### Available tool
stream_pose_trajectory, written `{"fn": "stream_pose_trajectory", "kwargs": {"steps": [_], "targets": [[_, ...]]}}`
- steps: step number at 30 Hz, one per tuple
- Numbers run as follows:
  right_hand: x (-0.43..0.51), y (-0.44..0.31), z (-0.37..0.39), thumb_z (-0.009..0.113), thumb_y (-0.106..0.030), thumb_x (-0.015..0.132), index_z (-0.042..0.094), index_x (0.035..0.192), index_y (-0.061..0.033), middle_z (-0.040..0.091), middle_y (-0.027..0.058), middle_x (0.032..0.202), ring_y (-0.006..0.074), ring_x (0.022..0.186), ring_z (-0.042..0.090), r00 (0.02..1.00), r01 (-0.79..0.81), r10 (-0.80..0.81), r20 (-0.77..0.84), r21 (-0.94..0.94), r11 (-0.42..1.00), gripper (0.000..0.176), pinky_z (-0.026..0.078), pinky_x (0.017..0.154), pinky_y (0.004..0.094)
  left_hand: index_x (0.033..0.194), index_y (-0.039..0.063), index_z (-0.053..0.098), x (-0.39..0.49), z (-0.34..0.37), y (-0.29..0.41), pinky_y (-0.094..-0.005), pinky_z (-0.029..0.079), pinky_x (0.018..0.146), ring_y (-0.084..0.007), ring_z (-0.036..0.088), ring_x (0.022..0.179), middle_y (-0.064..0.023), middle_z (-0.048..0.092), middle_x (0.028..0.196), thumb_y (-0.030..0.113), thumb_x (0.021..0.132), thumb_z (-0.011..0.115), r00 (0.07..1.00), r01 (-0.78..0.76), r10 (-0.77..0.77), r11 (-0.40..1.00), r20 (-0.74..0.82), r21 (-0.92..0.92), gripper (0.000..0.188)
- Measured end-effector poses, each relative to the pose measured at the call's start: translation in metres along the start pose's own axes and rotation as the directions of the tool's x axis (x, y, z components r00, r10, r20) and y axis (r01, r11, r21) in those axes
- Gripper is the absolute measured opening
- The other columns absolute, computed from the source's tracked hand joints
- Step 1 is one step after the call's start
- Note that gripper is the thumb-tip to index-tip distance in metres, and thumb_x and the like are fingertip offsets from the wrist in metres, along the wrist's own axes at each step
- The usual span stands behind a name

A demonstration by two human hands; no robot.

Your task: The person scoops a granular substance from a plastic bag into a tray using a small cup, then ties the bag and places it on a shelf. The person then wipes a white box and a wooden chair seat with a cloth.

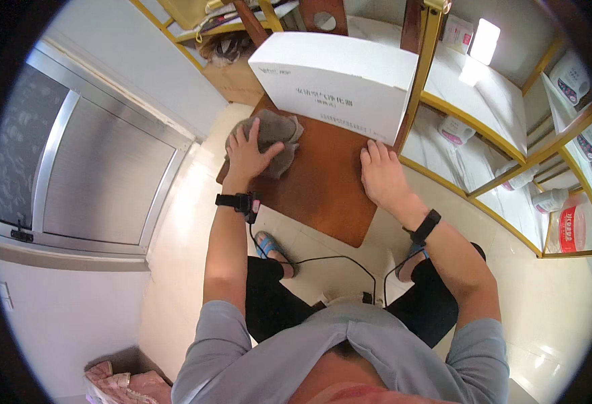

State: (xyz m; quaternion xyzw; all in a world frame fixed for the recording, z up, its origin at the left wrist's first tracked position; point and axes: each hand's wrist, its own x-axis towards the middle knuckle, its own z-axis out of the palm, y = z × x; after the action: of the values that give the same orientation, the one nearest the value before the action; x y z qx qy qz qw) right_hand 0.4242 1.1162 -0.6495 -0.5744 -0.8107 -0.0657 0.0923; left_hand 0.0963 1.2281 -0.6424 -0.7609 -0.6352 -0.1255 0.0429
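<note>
My left hand (248, 157) lies with fingers spread on top of a crumpled grey cloth (280, 134). The cloth rests at the left side of a brown wooden chair seat (326, 174). Toward the seat's right edge is my right hand (383, 174), back upward and fingers close together. Its fingertips are by the lower right corner of a white cardboard box (336, 93); whether they touch it, or grip the seat edge, I cannot tell. Printed writing covers part of the box, which stands at the back of the seat against the chair's wooden back (324, 20).
Right of the chair stands a gold-framed shelf unit (470, 136) with several white bottles (456, 130) and a large clear bottle (572, 230). A brown carton (235, 81) sits behind the seat. On the left is a metal-framed door (106, 166). Black cables (326, 257) hang from my wrist straps.
</note>
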Motion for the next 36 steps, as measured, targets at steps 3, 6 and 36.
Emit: {"fn": "stream_pose_trajectory", "kwargs": {"steps": [3,6,36], "targets": [[-0.002,-0.001,-0.001,0.058,-0.011,0.087,0.053,0.125,0.0071,0.050,0.0277,0.141,0.0391,0.133,0.047,0.999,0.003,-0.004,-0.038,-0.013,1.000,0.042,0.041,0.104,0.0456,0.157,0.023,0.032,-0.005,-0.019,0.009,-0.0590,0.029,0.115,-0.0526,0.028,0.142,-0.0286,0.031,0.154,0.064,0.073,0.079,0.990,-0.021,0.019,1.000,0.136,0.016,0.105],[-0.002,-0.001,0.000,0.059,-0.012,0.087,0.053,0.125,0.0074,0.049,0.0280,0.141,0.0398,0.133,0.046,0.999,0.004,-0.005,-0.038,-0.014,1.000,0.043,0.041,0.104,0.0458,0.155,0.028,0.035,-0.011,-0.031,0.020,-0.0613,0.034,0.112,-0.0507,0.030,0.141,-0.0274,0.032,0.154,0.059,0.073,0.081,0.980,-0.032,0.030,0.999,0.199,0.009,0.099],[-0.001,-0.003,0.010,0.058,-0.012,0.089,0.055,0.119,0.0059,0.052,0.0259,0.137,0.0382,0.127,0.051,0.991,-0.006,0.000,-0.131,-0.040,0.999,0.035,0.045,0.098,0.0456,0.138,0.017,0.053,-0.095,-0.038,0.033,-0.0625,0.033,0.111,-0.0473,0.040,0.134,-0.0210,0.046,0.140,0.037,0.074,0.083,0.985,-0.175,0.175,0.983,-0.011,-0.053,0.074]]}}
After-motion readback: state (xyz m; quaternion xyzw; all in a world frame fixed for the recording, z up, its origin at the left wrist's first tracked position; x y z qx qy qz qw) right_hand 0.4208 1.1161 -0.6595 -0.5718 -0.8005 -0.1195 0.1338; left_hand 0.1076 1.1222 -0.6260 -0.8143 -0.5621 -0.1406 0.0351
